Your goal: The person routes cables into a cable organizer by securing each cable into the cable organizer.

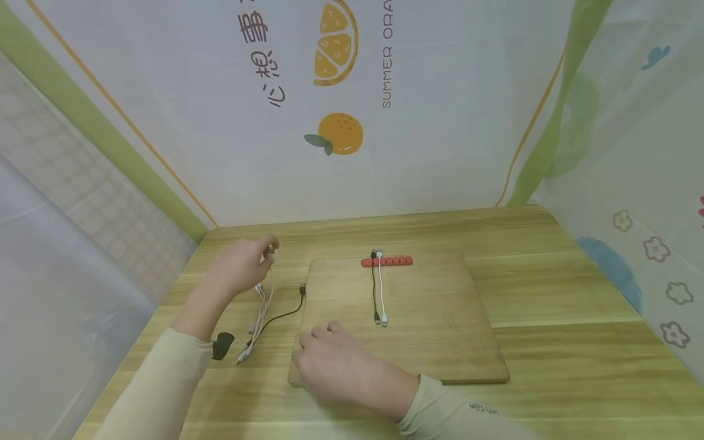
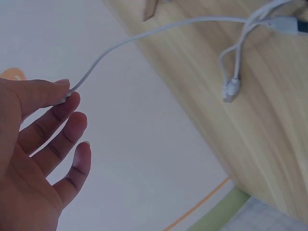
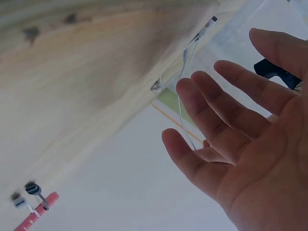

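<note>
The white cable (image 2: 207, 19) rises from the left part of the table (image 1: 550, 366) to the left hand (image 1: 242, 264), which pinches one end narrowly between thumb and fingertip; its other three fingers are loosely bent. The rest of it trails down to the tabletop, between the table's left edge and the left edge of a wooden board (image 1: 434, 324).

Nearest, two pale sleeves (image 1: 462, 409) reach in over the table's near edge. The right hand (image 1: 341, 370) is over the board's near left corner, its grip wide, with fingers apart and slightly bent; whether it touches the wood I cannot tell.

Left of that corner, more white cable ends (image 2: 231, 90) lie in a loose bundle on the table, below the left hand. A loose black cable (image 1: 286, 314) curves from this bundle to the board's left edge, where its plug (image 1: 302, 289) sits.

Farther off, a short black cable (image 1: 374, 293) and a short white one (image 1: 381, 287) lie side by side on the board, running from its middle to a red strip (image 1: 396, 261) along its far edge. Their far plugs stick out just past the strip.

Beyond the table's far edge hangs a white cloth (image 1: 440, 153) printed with oranges (image 1: 341, 134).
</note>
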The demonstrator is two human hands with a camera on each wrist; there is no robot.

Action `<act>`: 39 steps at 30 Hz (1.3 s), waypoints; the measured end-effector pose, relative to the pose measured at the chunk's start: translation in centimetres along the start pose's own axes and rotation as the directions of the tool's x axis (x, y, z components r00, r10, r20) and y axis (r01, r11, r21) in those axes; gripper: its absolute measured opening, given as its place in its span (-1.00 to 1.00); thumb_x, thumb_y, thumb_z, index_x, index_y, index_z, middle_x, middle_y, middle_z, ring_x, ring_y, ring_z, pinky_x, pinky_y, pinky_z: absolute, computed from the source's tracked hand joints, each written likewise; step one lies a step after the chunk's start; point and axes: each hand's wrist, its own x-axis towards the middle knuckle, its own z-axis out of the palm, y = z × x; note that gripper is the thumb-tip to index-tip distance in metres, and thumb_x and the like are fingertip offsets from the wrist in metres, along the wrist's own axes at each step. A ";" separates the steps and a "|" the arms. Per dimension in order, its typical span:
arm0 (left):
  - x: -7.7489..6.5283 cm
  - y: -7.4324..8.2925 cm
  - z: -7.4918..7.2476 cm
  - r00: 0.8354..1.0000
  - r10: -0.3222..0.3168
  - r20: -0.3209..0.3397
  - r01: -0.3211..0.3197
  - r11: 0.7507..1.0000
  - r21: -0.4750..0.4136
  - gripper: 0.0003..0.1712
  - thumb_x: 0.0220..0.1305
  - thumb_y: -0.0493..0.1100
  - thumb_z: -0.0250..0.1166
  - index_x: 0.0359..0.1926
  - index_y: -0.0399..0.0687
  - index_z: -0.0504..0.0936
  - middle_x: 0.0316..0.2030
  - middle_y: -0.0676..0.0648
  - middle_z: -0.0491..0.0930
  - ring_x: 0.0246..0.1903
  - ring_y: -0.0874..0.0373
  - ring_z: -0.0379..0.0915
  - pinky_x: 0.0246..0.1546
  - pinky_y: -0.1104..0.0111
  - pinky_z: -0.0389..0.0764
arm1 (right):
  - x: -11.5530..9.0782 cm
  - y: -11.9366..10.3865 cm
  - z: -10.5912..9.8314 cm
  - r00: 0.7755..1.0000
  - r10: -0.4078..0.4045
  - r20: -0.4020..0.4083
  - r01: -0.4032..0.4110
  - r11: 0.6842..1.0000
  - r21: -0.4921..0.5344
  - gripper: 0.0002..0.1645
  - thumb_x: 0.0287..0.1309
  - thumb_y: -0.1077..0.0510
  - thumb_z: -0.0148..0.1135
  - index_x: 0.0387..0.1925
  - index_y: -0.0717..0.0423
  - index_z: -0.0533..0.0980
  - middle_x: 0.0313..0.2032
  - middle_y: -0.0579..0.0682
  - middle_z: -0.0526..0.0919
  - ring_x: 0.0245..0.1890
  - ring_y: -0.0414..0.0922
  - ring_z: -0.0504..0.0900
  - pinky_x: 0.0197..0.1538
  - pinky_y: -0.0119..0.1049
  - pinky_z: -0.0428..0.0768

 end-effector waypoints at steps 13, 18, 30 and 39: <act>-1.2 2.2 -2.2 0.954 0.172 -0.244 -0.142 0.981 0.133 -0.74 0.45 -0.25 0.33 0.12 -0.08 0.67 -0.12 -0.10 0.85 -0.41 0.01 0.72 -0.54 0.22 0.56 | 0.0 0.7 -0.4 0.996 0.058 -0.070 -0.060 0.998 -0.029 -0.43 0.51 -0.19 0.13 0.38 -0.05 0.50 0.34 -0.02 0.58 0.24 -0.13 0.63 0.23 -0.16 0.67; -1.8 3.3 -3.2 0.917 0.243 -0.315 -0.182 0.960 0.211 -0.75 0.40 -0.30 0.34 0.06 -0.13 0.70 -0.11 -0.14 0.85 -0.28 -0.11 0.79 -0.36 0.03 0.71 | 0.1 0.9 -0.6 0.992 0.084 -0.090 -0.086 0.996 -0.018 -0.35 0.49 -0.16 0.13 0.46 0.00 0.41 0.38 0.03 0.52 0.22 -0.12 0.64 0.19 -0.18 0.67; -4.4 6.6 -7.1 0.885 0.236 -0.401 -0.223 0.972 0.080 -0.74 0.39 -0.27 0.39 0.07 -0.02 0.72 -0.19 -0.05 0.84 -0.35 0.02 0.73 -0.45 0.11 0.63 | 0.4 1.8 -0.7 0.985 0.163 -0.055 -0.158 0.984 0.081 -0.18 0.47 -0.18 0.18 0.61 -0.04 0.23 0.66 0.14 0.15 0.46 -0.01 0.50 0.34 -0.08 0.62; -4.9 7.4 -7.9 0.875 0.251 -0.415 -0.331 0.934 -0.134 -0.78 0.36 -0.30 0.45 -0.02 0.02 0.75 -0.28 0.08 0.78 -0.33 0.24 0.59 -0.29 0.29 0.56 | -0.2 2.8 0.3 0.977 0.206 -0.048 -0.196 0.967 0.163 -0.16 0.48 -0.07 0.14 0.66 -0.07 0.15 0.67 0.06 0.14 0.57 0.03 0.34 0.44 0.03 0.55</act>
